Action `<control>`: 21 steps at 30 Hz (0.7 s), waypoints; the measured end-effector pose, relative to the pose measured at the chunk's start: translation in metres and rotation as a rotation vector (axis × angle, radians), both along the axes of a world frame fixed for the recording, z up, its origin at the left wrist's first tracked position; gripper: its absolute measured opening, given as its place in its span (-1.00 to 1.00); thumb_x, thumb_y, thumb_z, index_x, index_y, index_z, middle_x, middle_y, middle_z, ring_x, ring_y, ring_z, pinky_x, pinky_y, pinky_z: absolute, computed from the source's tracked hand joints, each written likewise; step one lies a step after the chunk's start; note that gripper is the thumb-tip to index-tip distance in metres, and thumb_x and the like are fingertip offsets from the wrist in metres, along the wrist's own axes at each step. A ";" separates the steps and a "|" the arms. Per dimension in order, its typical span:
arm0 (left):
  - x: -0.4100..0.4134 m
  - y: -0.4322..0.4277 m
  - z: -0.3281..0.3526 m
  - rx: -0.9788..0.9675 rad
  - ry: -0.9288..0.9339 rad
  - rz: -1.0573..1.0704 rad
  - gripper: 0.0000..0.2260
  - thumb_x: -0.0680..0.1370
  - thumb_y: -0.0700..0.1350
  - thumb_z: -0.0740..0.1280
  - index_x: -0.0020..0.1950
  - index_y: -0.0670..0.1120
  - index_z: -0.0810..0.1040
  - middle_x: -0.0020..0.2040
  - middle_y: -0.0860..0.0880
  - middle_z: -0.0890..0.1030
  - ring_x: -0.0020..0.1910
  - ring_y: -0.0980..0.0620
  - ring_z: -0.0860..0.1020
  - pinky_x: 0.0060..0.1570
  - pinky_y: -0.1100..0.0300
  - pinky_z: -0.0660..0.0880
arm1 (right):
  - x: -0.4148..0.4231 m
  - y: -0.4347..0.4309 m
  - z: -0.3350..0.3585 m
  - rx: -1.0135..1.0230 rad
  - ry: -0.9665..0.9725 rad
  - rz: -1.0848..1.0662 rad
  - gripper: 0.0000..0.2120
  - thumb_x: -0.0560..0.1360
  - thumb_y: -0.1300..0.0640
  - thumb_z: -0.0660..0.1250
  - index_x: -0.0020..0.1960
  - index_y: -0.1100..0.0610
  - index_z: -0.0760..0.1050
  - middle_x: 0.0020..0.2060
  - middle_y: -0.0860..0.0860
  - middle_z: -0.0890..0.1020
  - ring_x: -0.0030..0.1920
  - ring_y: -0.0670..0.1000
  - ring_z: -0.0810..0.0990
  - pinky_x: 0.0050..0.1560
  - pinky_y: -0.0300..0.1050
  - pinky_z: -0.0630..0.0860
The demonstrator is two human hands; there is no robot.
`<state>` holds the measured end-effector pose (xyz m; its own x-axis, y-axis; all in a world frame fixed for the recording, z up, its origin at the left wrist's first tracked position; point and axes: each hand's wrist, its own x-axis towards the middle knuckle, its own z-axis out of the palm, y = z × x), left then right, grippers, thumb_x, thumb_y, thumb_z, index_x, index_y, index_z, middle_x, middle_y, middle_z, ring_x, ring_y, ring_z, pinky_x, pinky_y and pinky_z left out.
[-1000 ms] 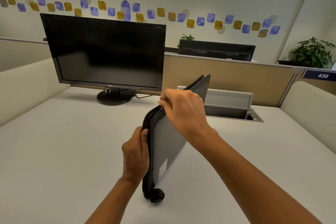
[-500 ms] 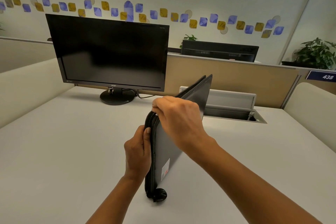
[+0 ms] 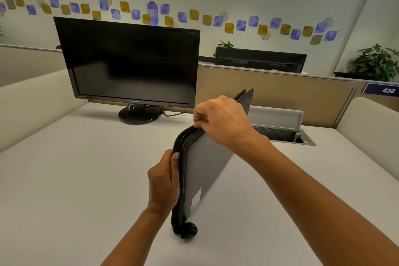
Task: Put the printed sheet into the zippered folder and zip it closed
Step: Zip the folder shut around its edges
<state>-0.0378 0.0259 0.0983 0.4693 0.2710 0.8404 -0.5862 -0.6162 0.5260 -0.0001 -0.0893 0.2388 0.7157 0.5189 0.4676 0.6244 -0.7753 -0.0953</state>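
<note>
A grey zippered folder (image 3: 207,166) with black trim stands on its edge on the desk, tilted away from me. My left hand (image 3: 164,181) grips its near zipped edge, thumb along the black trim. My right hand (image 3: 222,121) pinches the zipper pull at the folder's top near corner. The far top of the folder still gapes a little. A white and red label sits low on the grey side. The printed sheet is not visible.
A black monitor (image 3: 129,62) stands on the white desk (image 3: 75,179) at the back left. An open cable tray (image 3: 282,134) lies behind the folder. Padded partitions border the desk on both sides. A potted plant (image 3: 375,62) is at the far right.
My right hand has slid a little along the folder's top edge toward the near corner, with the zipper pull in its fingers. My left hand keeps its grip. The camera has shifted slightly.
</note>
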 end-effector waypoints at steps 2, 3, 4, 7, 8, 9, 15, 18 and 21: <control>-0.001 -0.001 0.000 0.010 -0.009 -0.012 -0.64 0.61 0.05 -0.02 -0.26 -0.07 0.37 -0.45 0.29 0.19 -0.49 0.37 0.34 -0.51 0.61 0.16 | 0.013 -0.010 0.002 -0.012 0.015 -0.081 -0.92 0.46 0.09 0.35 -0.12 0.10 0.59 -0.14 0.07 0.66 -0.16 0.06 0.54 -0.17 -0.15 0.39; -0.001 -0.002 -0.001 0.012 -0.014 -0.020 -0.62 0.61 0.04 -0.02 -0.27 -0.11 0.39 -0.44 0.29 0.19 -0.49 0.37 0.34 -0.50 0.61 0.15 | 0.020 -0.017 0.003 -0.004 0.026 -0.124 -0.91 0.46 0.09 0.35 -0.11 0.10 0.59 -0.13 0.07 0.66 -0.15 0.06 0.54 -0.15 -0.13 0.40; -0.002 -0.002 -0.002 0.010 -0.017 -0.026 -0.61 0.61 0.04 -0.01 -0.28 -0.13 0.40 -0.45 0.30 0.18 -0.50 0.37 0.34 -0.50 0.61 0.15 | 0.027 -0.024 0.003 0.014 0.041 -0.163 -0.90 0.46 0.09 0.35 -0.10 0.11 0.59 -0.11 0.08 0.66 -0.14 0.05 0.54 -0.12 -0.13 0.42; 0.000 -0.002 -0.004 -0.006 -0.012 -0.020 -0.57 0.61 0.05 -0.02 -0.27 -0.17 0.43 -0.45 0.29 0.20 -0.50 0.36 0.34 -0.51 0.60 0.16 | 0.037 -0.035 0.000 0.057 0.074 -0.207 -0.85 0.46 0.09 0.35 -0.04 0.15 0.59 -0.08 0.09 0.67 -0.08 0.06 0.58 0.00 -0.04 0.55; 0.001 -0.001 -0.003 -0.011 -0.009 -0.013 -0.56 0.61 0.06 -0.02 -0.27 -0.17 0.43 -0.45 0.28 0.21 -0.50 0.35 0.34 -0.51 0.59 0.16 | 0.038 -0.035 -0.002 0.061 0.069 -0.203 -0.84 0.46 0.08 0.35 -0.03 0.16 0.59 -0.09 0.10 0.67 -0.07 0.07 0.59 0.02 0.00 0.56; 0.001 -0.001 -0.003 -0.015 -0.007 -0.009 -0.58 0.61 0.07 -0.03 -0.27 -0.14 0.42 -0.45 0.28 0.21 -0.50 0.34 0.34 -0.52 0.58 0.16 | 0.038 -0.035 -0.003 0.069 0.063 -0.197 -0.83 0.46 0.09 0.35 -0.03 0.16 0.59 -0.10 0.10 0.67 -0.08 0.07 0.60 0.02 0.00 0.56; 0.006 0.001 -0.006 -0.041 0.012 -0.004 -0.50 0.60 0.12 -0.03 -0.29 -0.21 0.43 -0.44 0.25 0.25 -0.45 0.13 0.32 -0.55 0.38 0.22 | 0.041 -0.033 -0.006 0.115 0.041 -0.195 -0.85 0.48 0.09 0.34 -0.04 0.15 0.59 -0.10 0.09 0.67 -0.09 0.05 0.59 -0.05 -0.10 0.50; 0.006 0.002 -0.006 -0.059 0.028 -0.010 -0.50 0.59 0.14 -0.04 -0.28 -0.19 0.43 -0.45 0.24 0.26 -0.46 0.15 0.33 -0.56 0.37 0.23 | 0.041 -0.031 -0.009 0.122 0.025 -0.201 -0.85 0.48 0.09 0.33 -0.04 0.14 0.59 -0.10 0.09 0.67 -0.10 0.05 0.58 -0.12 -0.16 0.42; 0.004 0.001 -0.004 -0.082 0.038 -0.028 -0.58 0.59 0.15 -0.03 -0.27 -0.09 0.38 -0.45 0.25 0.27 -0.48 0.26 0.37 -0.57 0.47 0.21 | 0.041 -0.031 -0.012 0.137 0.008 -0.200 -0.86 0.49 0.09 0.32 -0.05 0.14 0.59 -0.11 0.09 0.67 -0.11 0.04 0.58 -0.14 -0.19 0.39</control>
<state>-0.0337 0.0273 0.0946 0.5091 0.3245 0.7972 -0.5810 -0.5537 0.5965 0.0409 -0.1198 0.2272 0.8017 0.2990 0.5175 0.4588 -0.8629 -0.2122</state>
